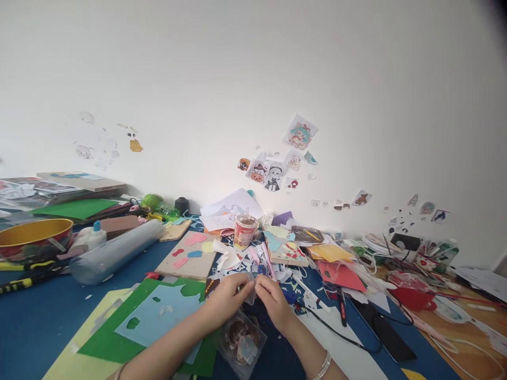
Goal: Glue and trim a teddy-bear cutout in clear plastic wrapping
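My left hand (226,298) and my right hand (273,301) meet low in the middle of the view, fingertips pinched together over something small and pale that I cannot make out. Both hands have their fingers curled. Just below them lies a clear plastic packet (242,343) with a cartoon figure on it. A green paper sheet (103,343) with a light blue sheet (158,316) on top lies under my left forearm. My right wrist wears a silver bracelet (322,367).
A blue mat (35,322) covers the cluttered table. A clear cylinder (114,252), glue bottle (89,237) and gold bowl (35,235) sit left. A drink cup (244,231), wooden board (190,258), paper scraps, red paper (343,275), a black phone (386,332) and cable lie behind and right. Stickers dot the wall.
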Demonstrator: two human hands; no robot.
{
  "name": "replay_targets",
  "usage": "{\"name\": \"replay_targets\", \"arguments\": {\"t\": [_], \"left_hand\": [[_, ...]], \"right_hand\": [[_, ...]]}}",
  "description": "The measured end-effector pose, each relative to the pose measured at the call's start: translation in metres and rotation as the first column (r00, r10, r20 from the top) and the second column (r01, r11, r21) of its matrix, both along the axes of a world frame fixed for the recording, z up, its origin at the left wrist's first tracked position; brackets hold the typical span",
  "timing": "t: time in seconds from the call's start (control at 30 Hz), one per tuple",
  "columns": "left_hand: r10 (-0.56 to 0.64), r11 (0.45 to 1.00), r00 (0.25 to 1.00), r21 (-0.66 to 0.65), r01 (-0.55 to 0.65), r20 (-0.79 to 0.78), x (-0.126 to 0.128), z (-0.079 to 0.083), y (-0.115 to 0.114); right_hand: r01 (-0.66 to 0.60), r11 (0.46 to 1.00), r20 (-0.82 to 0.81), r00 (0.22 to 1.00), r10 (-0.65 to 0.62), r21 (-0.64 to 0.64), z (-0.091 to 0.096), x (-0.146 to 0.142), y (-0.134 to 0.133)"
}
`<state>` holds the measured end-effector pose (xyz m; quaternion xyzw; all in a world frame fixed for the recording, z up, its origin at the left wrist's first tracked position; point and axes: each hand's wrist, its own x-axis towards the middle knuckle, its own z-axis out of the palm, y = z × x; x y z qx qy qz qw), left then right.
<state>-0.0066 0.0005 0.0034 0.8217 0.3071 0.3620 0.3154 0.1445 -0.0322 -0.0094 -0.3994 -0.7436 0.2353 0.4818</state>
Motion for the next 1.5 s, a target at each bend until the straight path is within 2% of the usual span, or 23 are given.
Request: {"name": "replay_targets", "arguments": {"t": [0.1,0.3,0.5,0.7,0.93,1.1,1.3,1.5], "left_hand": [[-0.004,0.998,1.0,0.068,0.006,-0.021,0.0,0.001,-0.003],[-0.019,0.991,0.996,0.132,0.031,-0.089,-0.002,0.002,-0.009],[-0.073,0.953,0.988,0.283,0.11,-0.137,-0.003,0.005,-0.011],[-0.071,0.941,0.976,0.312,0.133,-0.205,-0.005,0.003,-0.009],[-0.048,0.908,0.966,0.392,0.148,-0.253,-0.004,-0.002,-0.004],[0.023,0.869,0.95,0.476,0.135,-0.311,-0.001,-0.006,-0.002],[0.049,0.865,0.956,0.49,0.105,-0.291,0.001,-0.009,0.002],[0.086,0.911,0.966,0.412,0.022,-0.243,0.004,-0.008,0.0]], "right_hand": [[-0.058,0.998,-0.009,0.998,0.058,-0.037,0.003,0.004,-0.001],[-0.07,0.997,0.024,0.997,0.07,-0.015,0.005,0.008,-0.002],[-0.03,0.998,0.018,0.999,0.029,0.064,0.008,0.004,-0.005],[-0.013,0.994,0.089,0.996,0.004,0.105,0.006,0.004,-0.004],[0.037,0.995,0.112,0.993,-0.048,0.095,0.003,0.004,-0.001],[0.1,0.989,0.122,0.986,-0.114,0.111,-0.005,0.001,0.004],[0.138,0.975,0.114,0.981,-0.159,0.172,-0.005,-0.003,0.005],[0.145,0.964,0.121,0.977,-0.175,0.221,-0.003,-0.003,0.005]]}}
